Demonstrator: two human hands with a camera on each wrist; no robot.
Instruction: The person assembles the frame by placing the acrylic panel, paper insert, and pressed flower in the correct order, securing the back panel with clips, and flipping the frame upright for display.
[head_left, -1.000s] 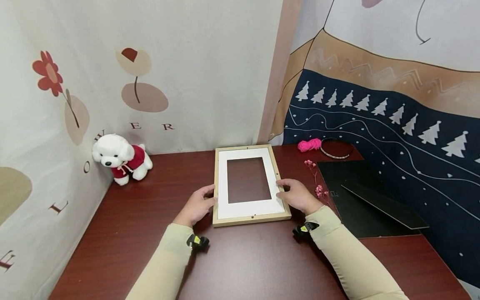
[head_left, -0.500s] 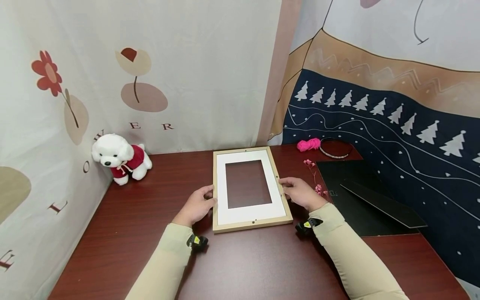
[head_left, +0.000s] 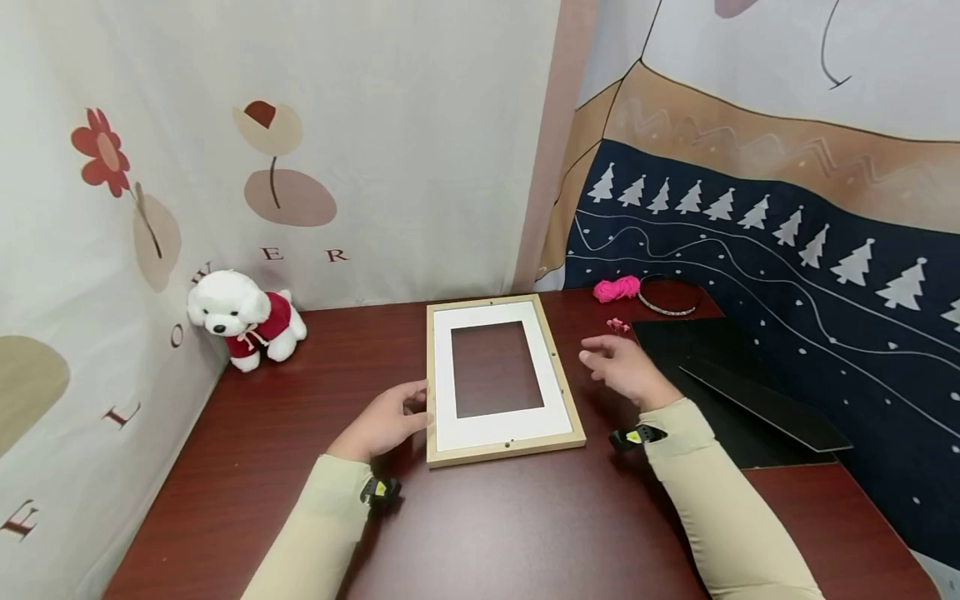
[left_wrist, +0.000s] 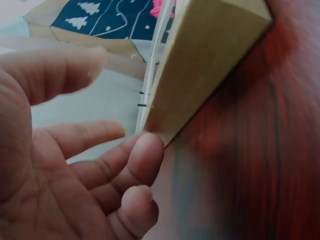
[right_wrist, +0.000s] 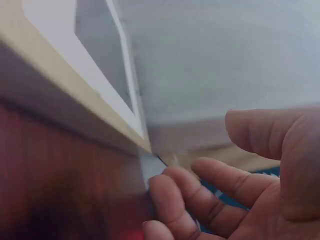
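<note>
A light wooden picture frame (head_left: pixel 507 452) lies flat on the dark red table, with a white mat (head_left: pixel 495 429) set inside it and a rectangular opening in the middle. My left hand (head_left: pixel 386 419) is at the frame's left side, fingers spread and relaxed, fingertips right by the edge. In the left wrist view the frame's wooden side (left_wrist: pixel 210 55) stands just beyond those fingertips. My right hand (head_left: pixel 621 367) is off the frame's right side, apart from it, with nothing between its loosely bent fingers. The right wrist view shows the frame (right_wrist: pixel 75 95) to the left of that hand.
A black backing board (head_left: pixel 701 400) with a raised stand flap (head_left: pixel 765 404) lies at the right. Behind it are pink yarn (head_left: pixel 617 288), a thin hoop (head_left: pixel 667 312) and a pink flower sprig (head_left: pixel 618 325). A white plush dog (head_left: pixel 247 315) stands at the back left.
The frame has slid slightly towards me. My right hand has let go of its right edge and moved away to the right; my left hand has loosened and shifted slightly left.
</note>
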